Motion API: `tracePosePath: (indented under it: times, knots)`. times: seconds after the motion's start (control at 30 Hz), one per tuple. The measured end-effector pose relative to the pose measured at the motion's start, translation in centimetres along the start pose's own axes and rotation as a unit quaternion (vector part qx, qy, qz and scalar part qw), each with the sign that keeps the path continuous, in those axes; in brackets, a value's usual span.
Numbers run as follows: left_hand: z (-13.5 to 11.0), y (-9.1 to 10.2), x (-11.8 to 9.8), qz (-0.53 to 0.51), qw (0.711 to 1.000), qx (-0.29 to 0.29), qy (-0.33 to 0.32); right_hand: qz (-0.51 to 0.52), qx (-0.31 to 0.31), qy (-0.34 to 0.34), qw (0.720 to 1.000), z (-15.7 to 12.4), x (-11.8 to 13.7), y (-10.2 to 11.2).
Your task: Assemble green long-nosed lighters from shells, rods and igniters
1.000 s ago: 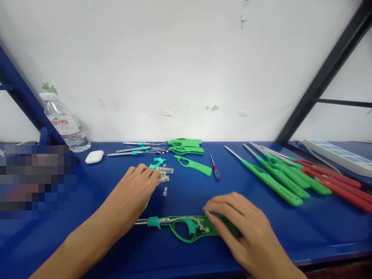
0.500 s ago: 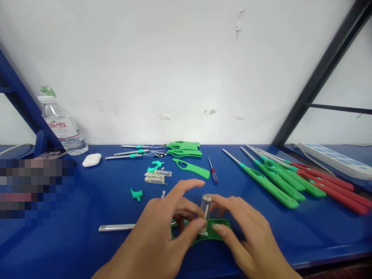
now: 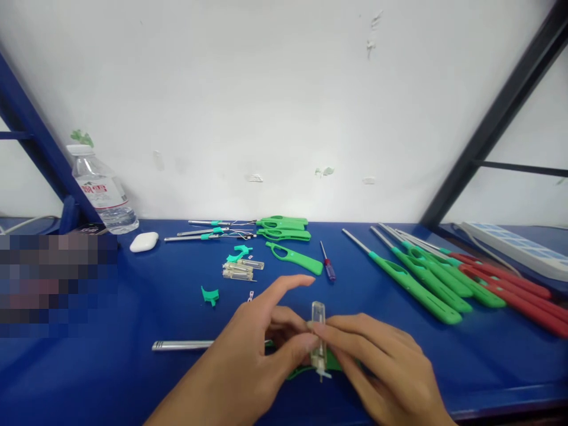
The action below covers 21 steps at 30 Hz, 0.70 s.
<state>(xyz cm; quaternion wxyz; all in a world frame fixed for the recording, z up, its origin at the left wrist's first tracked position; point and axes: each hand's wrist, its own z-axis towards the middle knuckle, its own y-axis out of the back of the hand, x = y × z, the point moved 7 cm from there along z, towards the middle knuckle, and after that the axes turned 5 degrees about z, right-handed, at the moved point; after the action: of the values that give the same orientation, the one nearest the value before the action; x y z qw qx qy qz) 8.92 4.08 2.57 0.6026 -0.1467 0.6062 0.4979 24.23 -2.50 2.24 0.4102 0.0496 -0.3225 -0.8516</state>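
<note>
Both my hands meet near the front edge of the blue table (image 3: pixel 133 307). My left hand (image 3: pixel 261 349) and my right hand (image 3: pixel 377 367) pinch a small clear gas tank (image 3: pixel 318 331) upright between their fingertips. Under them lies an open green lighter body (image 3: pixel 306 370), mostly hidden, with its metal tube (image 3: pixel 181 345) sticking out to the left. The left index finger is stretched out above the pinch.
Loose clear tanks (image 3: pixel 242 269), teal triggers (image 3: pixel 209 294), a green shell half (image 3: pixel 295 258) and a small screwdriver (image 3: pixel 328 263) lie behind. Green and red long lighters (image 3: pixel 444 275) fill the right. A water bottle (image 3: pixel 102 195) and white case (image 3: pixel 144 241) stand back left.
My left hand took a clear tank from the pile and brought it to the lighter body. Both hands now grip it, lifted slightly and more upright than half a second ago.
</note>
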Motion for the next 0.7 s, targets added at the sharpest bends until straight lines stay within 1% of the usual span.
tracePosePath:
  times: [0.1,0.17,0.2,0.23,0.3,0.33,0.4,0.47,0.53,0.63,0.7]
  knots:
    - [-0.1,0.4,-0.5,0.049,0.999,0.009,-0.015,0.006,0.018,-0.010,1.000,-0.2,-0.4,-0.3]
    - [-0.1,1.4,-0.4,0.122,0.992,-0.018,-0.037,0.003,0.022,-0.027,0.999,-0.2,-0.5,-0.4]
    - [-0.1,2.1,-0.2,0.174,0.983,-0.041,-0.049,0.004,0.017,-0.038,0.999,-0.2,-0.6,-0.3]
    - [-0.1,2.9,0.1,0.241,0.967,-0.066,-0.054,0.007,0.006,-0.050,0.999,-0.2,-0.7,-0.2]
    - [-0.3,4.4,1.0,0.369,0.921,-0.110,-0.058,0.018,-0.019,-0.070,0.997,-0.1,-0.7,0.1]
    - [-0.3,5.0,1.8,0.417,0.901,-0.109,-0.039,0.022,-0.028,-0.075,0.997,0.0,-0.7,0.2]
    - [-0.4,6.1,3.3,0.461,0.882,-0.102,-0.009,0.026,-0.036,-0.082,0.996,0.0,-0.7,0.3]
    - [-0.6,6.7,4.1,0.472,0.877,-0.091,-0.009,0.024,-0.031,-0.084,0.996,0.0,-0.7,0.2]
    - [-0.6,7.0,4.9,0.483,0.873,-0.069,-0.006,0.025,-0.023,-0.086,0.996,0.0,-0.8,0.1]
    - [0.0,6.8,6.1,0.506,0.862,-0.021,0.028,0.028,-0.016,-0.087,0.996,0.0,-0.9,0.0]
    - [0.4,6.5,6.3,0.510,0.859,-0.005,0.040,0.026,-0.017,-0.091,0.995,0.0,-0.9,0.0]
